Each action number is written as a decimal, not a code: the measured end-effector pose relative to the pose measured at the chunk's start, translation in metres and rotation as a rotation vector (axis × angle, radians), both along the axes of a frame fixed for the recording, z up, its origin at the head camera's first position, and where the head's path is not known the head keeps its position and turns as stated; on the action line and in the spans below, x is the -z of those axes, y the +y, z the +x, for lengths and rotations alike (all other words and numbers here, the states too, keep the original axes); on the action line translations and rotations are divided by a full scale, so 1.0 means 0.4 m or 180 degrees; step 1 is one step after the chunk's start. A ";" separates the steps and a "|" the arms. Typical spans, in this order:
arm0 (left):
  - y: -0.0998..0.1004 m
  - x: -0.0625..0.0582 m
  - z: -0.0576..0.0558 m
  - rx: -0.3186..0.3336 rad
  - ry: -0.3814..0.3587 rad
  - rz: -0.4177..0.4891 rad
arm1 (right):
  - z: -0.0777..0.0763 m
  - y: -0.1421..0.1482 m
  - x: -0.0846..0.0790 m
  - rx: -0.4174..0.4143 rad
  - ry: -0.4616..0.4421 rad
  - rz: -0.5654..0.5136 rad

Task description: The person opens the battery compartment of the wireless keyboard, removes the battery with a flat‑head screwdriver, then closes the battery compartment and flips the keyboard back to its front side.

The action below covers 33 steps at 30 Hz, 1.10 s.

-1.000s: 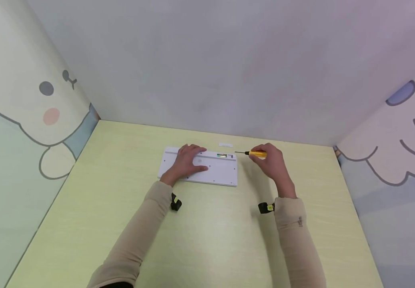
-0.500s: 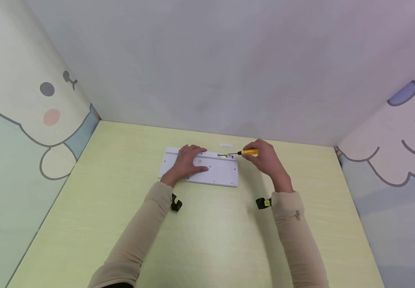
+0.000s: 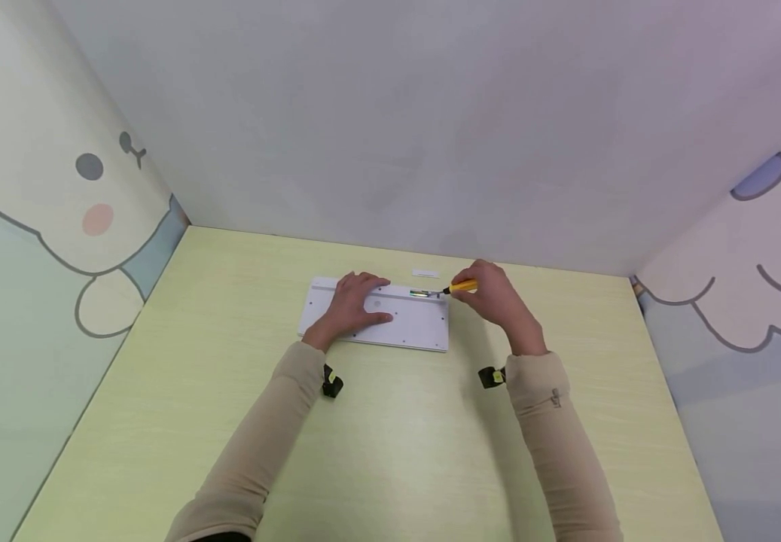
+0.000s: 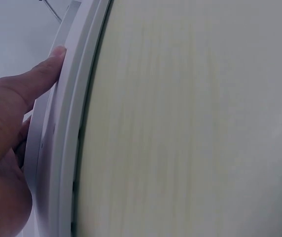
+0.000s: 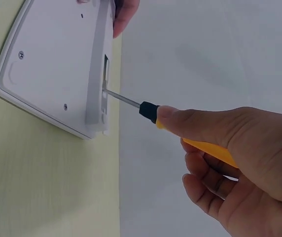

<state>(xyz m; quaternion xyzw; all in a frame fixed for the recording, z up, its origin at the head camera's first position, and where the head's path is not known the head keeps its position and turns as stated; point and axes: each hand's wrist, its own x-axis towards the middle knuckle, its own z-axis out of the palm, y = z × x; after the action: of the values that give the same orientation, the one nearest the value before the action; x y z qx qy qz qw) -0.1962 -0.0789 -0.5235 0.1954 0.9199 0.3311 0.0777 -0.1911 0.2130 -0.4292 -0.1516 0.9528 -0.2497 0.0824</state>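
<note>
A white keyboard (image 3: 410, 324) lies face down on the table, its underside dotted with small screws. My left hand (image 3: 352, 301) holds it, thumb on the underside and fingers over the far edge; in the left wrist view the thumb (image 4: 47, 69) lies along it. A battery (image 3: 422, 293) shows in the slot of the raised ridge. My right hand (image 3: 488, 293) grips a screwdriver by its yellow handle (image 5: 212, 150) between thumb and fingers. The metal shaft (image 5: 123, 98) reaches into the slot in the right wrist view, its tip at the slot's end.
Just beyond the keyboard lies a thin white strip (image 3: 425, 274), close to the back wall (image 3: 390, 150). The pale wooden table (image 3: 390, 436) stretches toward me. Walls with cartoon drawings stand at left and right.
My right hand has brought the screwdriver leftward, from beside the keyboard's right end to the slot. The left hand and the keyboard stay put.
</note>
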 end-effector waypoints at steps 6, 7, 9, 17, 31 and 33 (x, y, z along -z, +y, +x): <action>-0.001 0.002 -0.001 0.0000 0.0016 -0.0031 | -0.007 -0.031 -0.032 -0.0123 -0.0012 0.0260; -0.001 0.001 -0.001 0.0003 0.0014 -0.0038 | -0.009 -0.037 -0.037 -0.0127 -0.0023 0.0317; -0.002 0.001 0.000 0.0006 0.0007 -0.0048 | -0.010 -0.051 -0.048 -0.0142 -0.0038 0.0416; -0.001 -0.001 -0.001 0.0002 -0.0012 -0.0089 | -0.016 -0.102 -0.075 -0.0335 0.0044 0.0847; -0.003 0.000 -0.004 0.0044 0.0017 -0.0068 | -0.019 -0.104 -0.078 -0.0287 -0.0066 0.0929; -0.003 0.001 -0.004 0.0038 0.0020 -0.0059 | -0.018 -0.100 -0.078 -0.0270 -0.0060 0.0952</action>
<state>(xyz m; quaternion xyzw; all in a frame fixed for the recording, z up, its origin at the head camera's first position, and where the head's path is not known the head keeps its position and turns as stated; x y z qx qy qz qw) -0.1977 -0.0800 -0.5237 0.2012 0.9219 0.3215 0.0786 -0.1982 0.1730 -0.3982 -0.1753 0.9713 -0.1027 0.1234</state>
